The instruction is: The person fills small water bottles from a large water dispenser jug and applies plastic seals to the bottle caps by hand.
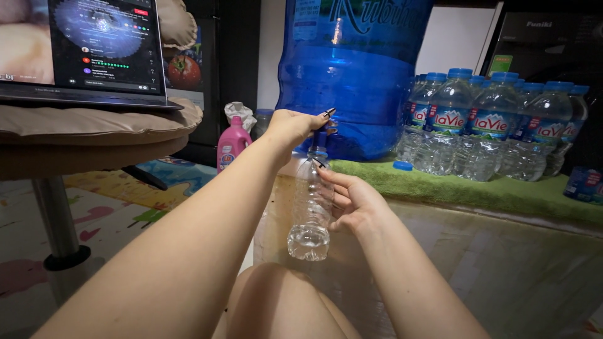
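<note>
Knee: your bare knee is showing at the bottom edge, just below the bottle.
Right hand: your right hand is wrapping its fingers around the side of a clear plastic bottle, its grip closed on it and holding it upright in the air.
Bottle: it is hanging in front of the ledge with its mouth right under the tap; a little water is sitting in its base.
Left hand: your left hand is reaching over the bottle, fingers pinching the small tap, its grip closed on it.
Jug: the big blue water jug is standing on the green mat that is covering the surface.
Right of jug: a pack of small capped water bottles is standing on the mat; a loose blue cap is lying beside it.
Left, farther: a pink bottle is standing on the floor, and a laptop is resting on a cushioned stool.
</note>
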